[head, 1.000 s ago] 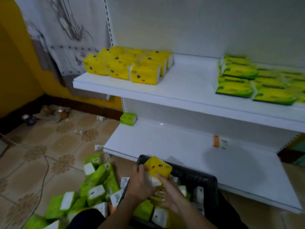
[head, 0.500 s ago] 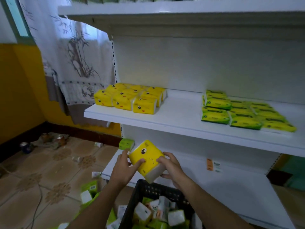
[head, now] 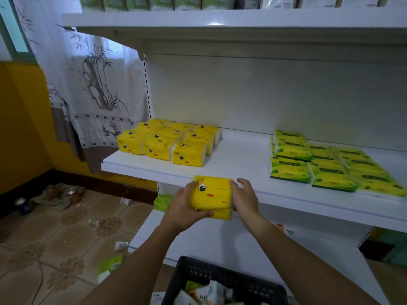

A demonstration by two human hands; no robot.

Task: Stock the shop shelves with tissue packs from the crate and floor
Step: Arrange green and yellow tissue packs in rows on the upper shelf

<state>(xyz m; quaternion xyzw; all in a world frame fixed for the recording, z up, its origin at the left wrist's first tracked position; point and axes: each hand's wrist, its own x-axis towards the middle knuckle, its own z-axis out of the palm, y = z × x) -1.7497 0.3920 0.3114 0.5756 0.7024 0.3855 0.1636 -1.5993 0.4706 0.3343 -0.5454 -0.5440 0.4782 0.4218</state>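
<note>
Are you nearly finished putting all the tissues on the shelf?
Not yet. Done: the shelved yellow packs and rows of green packs sit on the middle shelf. In hand: the left hand and right hand grip the held yellow packs at the shelf edge. Left: packs in the black crate and a floor pack.

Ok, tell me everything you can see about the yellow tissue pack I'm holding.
The yellow tissue pack is a soft block in glossy wrap, printed with a cartoon face: one round eye, a wink, a red mouth. It is held with its face toward the camera, in front of the middle shelf edge. The left hand grips its left side, the right hand its right. A second yellow pack seems stacked beneath.
</note>
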